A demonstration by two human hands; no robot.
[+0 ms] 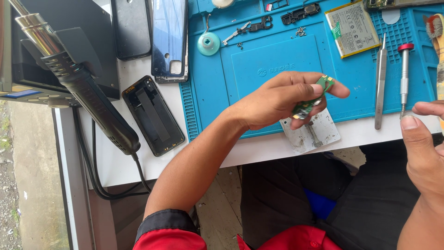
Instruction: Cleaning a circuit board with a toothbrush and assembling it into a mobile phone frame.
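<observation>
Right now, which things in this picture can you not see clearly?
Head view only:
- Green circuit board: mostly covered by left hand fingers.
- Right hand: cut by the right edge.
- Brush: cut by the right edge.
- Screws: too small.

A white table [138, 162] stands over a pale concrete floor [32, 185] in daylight.
</observation>
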